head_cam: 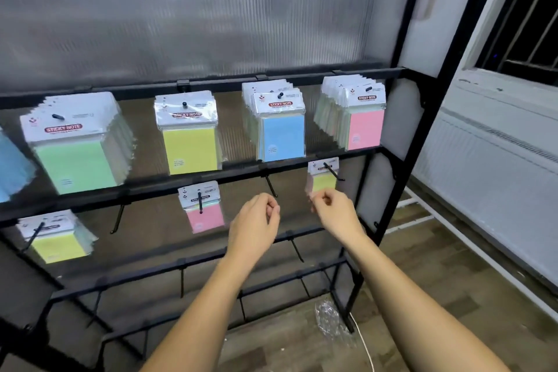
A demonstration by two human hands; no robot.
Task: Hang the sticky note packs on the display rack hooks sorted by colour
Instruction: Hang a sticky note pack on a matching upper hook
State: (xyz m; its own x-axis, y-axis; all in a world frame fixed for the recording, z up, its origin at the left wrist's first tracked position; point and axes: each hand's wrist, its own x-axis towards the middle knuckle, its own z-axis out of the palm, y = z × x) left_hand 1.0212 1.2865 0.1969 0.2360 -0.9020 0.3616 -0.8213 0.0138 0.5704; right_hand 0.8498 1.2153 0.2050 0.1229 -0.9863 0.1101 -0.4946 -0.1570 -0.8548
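I am reaching both bare hands toward the black display rack (395,118): my right hand (335,213) is pinching the bottom edge of the yellow pack (323,181) hanging on the right hook of the second bar, while my left hand (256,228) is hovering just beside it with fingers curled and thumb meeting fingertip, holding nothing I can make out. Along the top bar, stacks fronted by a green pack (75,166), a yellow one (190,150), a blue pack (282,137) and a pink pack (365,128) are hanging, and lower down a small pink stack (205,216) and a lower-left yellow stack (59,246) are hanging on their own hooks.
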